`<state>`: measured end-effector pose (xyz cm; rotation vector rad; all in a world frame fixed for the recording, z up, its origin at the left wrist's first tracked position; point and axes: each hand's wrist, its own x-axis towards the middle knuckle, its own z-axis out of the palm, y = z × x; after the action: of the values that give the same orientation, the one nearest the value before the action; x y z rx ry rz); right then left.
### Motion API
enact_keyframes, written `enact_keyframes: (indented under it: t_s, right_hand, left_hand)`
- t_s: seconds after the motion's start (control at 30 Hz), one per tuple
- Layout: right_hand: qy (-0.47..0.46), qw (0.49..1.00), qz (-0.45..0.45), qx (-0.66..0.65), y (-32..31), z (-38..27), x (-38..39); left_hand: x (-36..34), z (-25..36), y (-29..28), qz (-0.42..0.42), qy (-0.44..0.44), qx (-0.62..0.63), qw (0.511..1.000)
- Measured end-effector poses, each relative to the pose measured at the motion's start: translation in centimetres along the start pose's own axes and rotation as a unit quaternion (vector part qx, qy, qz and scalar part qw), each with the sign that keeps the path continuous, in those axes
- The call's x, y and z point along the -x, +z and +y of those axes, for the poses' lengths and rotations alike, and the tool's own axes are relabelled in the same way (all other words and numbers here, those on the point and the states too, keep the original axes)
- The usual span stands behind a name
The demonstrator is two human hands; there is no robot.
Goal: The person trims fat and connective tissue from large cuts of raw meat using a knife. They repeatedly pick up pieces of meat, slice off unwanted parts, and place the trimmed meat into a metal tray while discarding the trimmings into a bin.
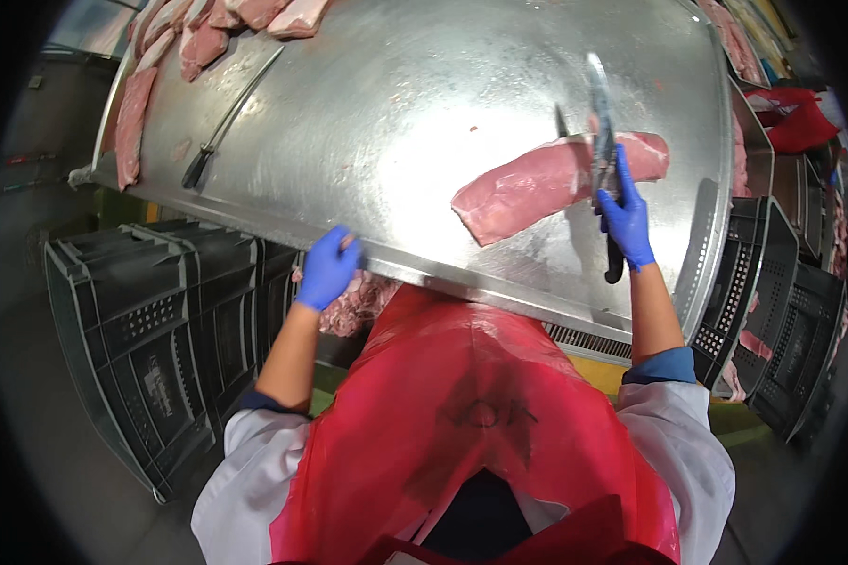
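Observation:
A long pink cut of meat (509,193) lies diagonally on the steel table (367,122). My right hand (627,221), in a blue glove, grips a black-handled knife (601,99) held over the cut's right part, blade pointing away from me and a small pink bit against it. At the table's near edge, my left hand (333,268), also gloved, is curled, with something small and pinkish at its fingertips that I cannot make out. Beneath it, pale meat trimmings (358,311) show. A long steel rod with a black handle (207,151) lies on the left of the table.
Meat pieces (203,47) are piled at the far left, with a long strip (134,122) along that edge. Dark crates stand below left (137,348) and right (773,358). A red bundle (791,118) and more meat sit beyond the right edge. My red apron fills the bottom.

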<state>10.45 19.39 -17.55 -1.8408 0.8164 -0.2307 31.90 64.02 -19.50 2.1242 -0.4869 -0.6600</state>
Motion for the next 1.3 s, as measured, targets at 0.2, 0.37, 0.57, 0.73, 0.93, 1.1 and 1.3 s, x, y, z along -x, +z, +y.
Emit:
enact_keyframes:
  t_s: [0.2,0.37,0.57,0.73,0.93,1.1,1.3]
  right_hand:
    - [0.079,0.988,0.101,0.084,-9.1,2.9,-5.6]
    - [0.158,0.973,0.08,0.15,-9.8,3.9,-11.8]
    - [0.22,0.964,0.017,0.149,-7.4,0.3,-6.5]
    - [0.224,0.963,0.121,0.084,-8.4,-1.6,-5.1]
    - [0.234,0.947,0.105,0.194,-9.4,1.6,-9.7]
    - [0.251,0.963,0.032,0.094,-5.4,-3.8,-2.4]
    - [0.255,0.952,0.004,0.172,-4.9,-3.7,-5.4]
  left_hand:
    - [2.8,-2.0,-3.5,-0.139,0.092,-0.466,0.869]
    - [-5.3,6.9,5.8,-0.107,0.229,-0.313,0.915]
    - [-10.7,9.1,15.9,-0.149,0.245,-0.175,0.942]
    - [-9.8,8.4,17.0,-0.148,0.283,-0.139,0.938]
    - [-8.0,8.3,18.7,-0.141,0.411,-0.1,0.895]
    - [-8.2,8.3,18.6,-0.191,0.367,-0.184,0.891]
    - [-8.4,8.3,18.8,-0.191,0.402,-0.128,0.886]
